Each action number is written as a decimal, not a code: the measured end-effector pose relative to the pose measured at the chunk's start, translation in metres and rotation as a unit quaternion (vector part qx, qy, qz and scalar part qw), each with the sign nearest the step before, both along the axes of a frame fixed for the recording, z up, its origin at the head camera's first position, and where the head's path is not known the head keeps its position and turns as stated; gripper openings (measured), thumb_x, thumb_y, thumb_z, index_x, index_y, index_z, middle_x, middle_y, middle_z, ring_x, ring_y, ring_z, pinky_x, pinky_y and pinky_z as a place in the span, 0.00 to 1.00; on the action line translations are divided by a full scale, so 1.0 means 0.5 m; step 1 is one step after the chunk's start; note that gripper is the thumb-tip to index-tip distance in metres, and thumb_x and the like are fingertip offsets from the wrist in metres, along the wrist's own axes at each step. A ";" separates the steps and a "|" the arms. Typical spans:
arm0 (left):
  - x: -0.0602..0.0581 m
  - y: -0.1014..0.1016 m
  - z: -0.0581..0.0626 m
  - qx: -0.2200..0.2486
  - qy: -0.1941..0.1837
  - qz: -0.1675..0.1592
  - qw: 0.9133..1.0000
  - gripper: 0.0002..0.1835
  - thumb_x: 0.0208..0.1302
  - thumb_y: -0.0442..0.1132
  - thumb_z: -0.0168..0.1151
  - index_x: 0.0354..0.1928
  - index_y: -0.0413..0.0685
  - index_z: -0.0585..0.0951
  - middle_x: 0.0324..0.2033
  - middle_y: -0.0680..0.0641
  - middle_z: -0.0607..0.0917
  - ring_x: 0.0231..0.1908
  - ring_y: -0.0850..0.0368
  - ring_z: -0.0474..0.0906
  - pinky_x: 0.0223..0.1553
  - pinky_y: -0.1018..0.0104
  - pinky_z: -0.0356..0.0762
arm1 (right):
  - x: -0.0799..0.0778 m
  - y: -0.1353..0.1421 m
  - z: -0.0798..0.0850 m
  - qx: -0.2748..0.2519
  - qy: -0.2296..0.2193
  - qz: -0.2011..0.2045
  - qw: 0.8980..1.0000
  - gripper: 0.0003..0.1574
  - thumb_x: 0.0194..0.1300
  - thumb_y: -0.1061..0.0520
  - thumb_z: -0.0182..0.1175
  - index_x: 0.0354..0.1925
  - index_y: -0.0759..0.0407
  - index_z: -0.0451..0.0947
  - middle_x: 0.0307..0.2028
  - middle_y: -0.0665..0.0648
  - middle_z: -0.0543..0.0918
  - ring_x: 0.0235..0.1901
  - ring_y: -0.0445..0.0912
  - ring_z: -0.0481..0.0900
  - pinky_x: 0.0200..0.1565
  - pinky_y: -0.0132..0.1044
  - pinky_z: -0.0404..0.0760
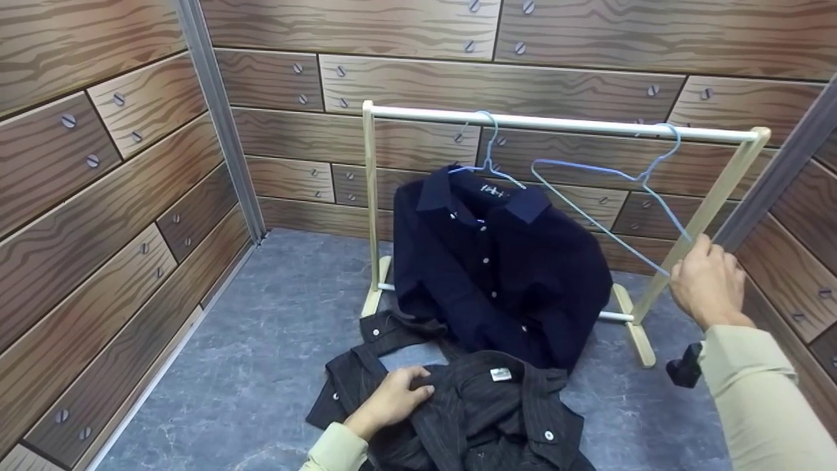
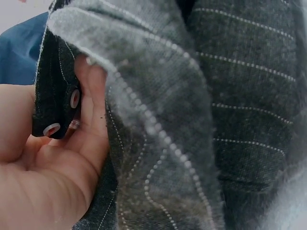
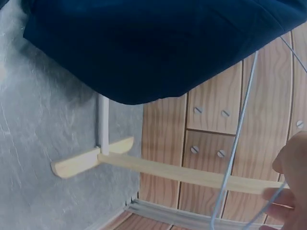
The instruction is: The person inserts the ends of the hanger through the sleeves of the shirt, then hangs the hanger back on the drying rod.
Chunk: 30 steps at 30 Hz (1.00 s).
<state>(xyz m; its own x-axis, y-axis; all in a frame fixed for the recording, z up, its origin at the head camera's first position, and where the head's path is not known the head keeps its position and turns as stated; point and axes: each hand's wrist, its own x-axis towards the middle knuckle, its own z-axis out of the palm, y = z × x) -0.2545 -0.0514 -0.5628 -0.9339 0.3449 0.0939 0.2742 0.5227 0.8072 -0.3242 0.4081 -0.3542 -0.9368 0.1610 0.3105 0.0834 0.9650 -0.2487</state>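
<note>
A dark pinstriped button shirt (image 1: pixel 484 418) lies crumpled on the floor in front. My left hand (image 1: pixel 395 399) rests on it, thumb and fingers apart; in the left wrist view a buttoned flap (image 2: pixel 57 105) overlaps the fingers (image 2: pixel 91 96). At the right my right hand (image 1: pixel 709 278) grips the lower corner of a blue wire hanger (image 1: pixel 637 176), whose hook is over the rack's bar. The right wrist view shows the hanger's wire (image 3: pixel 235 139) running to the curled fingers (image 3: pixel 283 203). A navy shirt (image 1: pixel 497 261) hangs from another hanger (image 1: pixel 489 157) on the rack.
The rack has a white top bar (image 1: pixel 562 123) and wooden posts (image 1: pixel 706 216) with feet (image 1: pixel 634 327) on the grey floor (image 1: pixel 261 353). Wood-patterned walls (image 1: pixel 274 131) stand behind and at both sides. The navy shirt's hem hangs close behind the pinstriped shirt.
</note>
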 end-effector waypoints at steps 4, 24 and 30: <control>0.002 -0.001 -0.001 0.005 -0.004 0.001 1.000 0.05 0.64 0.41 0.63 0.39 0.51 0.83 0.36 0.53 0.85 0.39 0.61 0.78 0.45 0.63 0.75 | -0.001 -0.010 -0.004 -0.021 0.019 0.016 0.999 0.29 0.73 0.58 0.37 0.63 0.79 0.56 0.52 0.85 0.67 0.51 0.79 0.65 0.48 0.71 0.66; 0.006 -0.006 0.016 0.271 -0.207 0.020 0.940 0.13 0.71 0.39 0.56 0.51 0.37 0.79 0.36 0.50 0.85 0.33 0.63 0.81 0.37 0.68 0.80 | 0.035 -0.037 0.003 -0.137 0.121 0.038 0.982 0.25 0.77 0.54 0.35 0.60 0.67 0.68 0.50 0.79 0.78 0.44 0.75 0.75 0.42 0.65 0.69; 0.010 0.003 0.032 0.395 -0.294 -0.014 0.870 0.12 0.75 0.38 0.49 0.54 0.40 0.73 0.38 0.50 0.83 0.33 0.62 0.82 0.35 0.67 0.81 | 0.048 -0.033 0.009 -0.165 0.165 0.038 0.972 0.25 0.76 0.56 0.37 0.58 0.69 0.72 0.47 0.78 0.79 0.39 0.66 0.74 0.44 0.58 0.68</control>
